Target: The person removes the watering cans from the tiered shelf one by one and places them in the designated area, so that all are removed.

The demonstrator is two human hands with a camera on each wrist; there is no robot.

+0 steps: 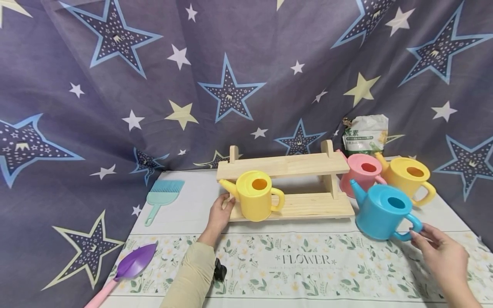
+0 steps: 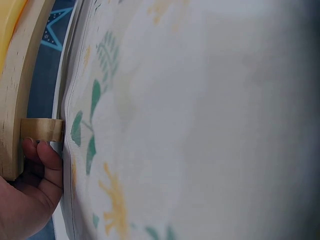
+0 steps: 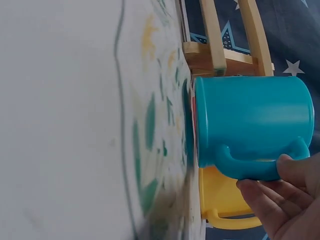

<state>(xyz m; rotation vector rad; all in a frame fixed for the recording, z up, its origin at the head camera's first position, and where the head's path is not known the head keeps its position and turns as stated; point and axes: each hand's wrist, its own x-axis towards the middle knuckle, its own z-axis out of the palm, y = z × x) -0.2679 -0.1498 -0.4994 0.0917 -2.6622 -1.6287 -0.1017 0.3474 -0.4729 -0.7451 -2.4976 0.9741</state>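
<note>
starry backdrop (image 1: 262, 38); left hand (image 1: 221, 212) grips wooden shelf (image 1: 308, 205); right hand (image 1: 443, 252) holds blue watering can (image 1: 379, 214) by handle (image 1: 416, 221)

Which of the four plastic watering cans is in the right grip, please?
The round-bodied blue plastic watering can, handle pinched in the right grip. The pink can, rear yellow can and shelved yellow can are outside it.

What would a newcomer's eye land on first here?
Likely the blue can right of the shelf, its handle pinched by the right hand. Next, the yellow can on the shelf's lower board, near the left end, which the left hand grips. Behind everything hangs the dark star curtain.
</note>
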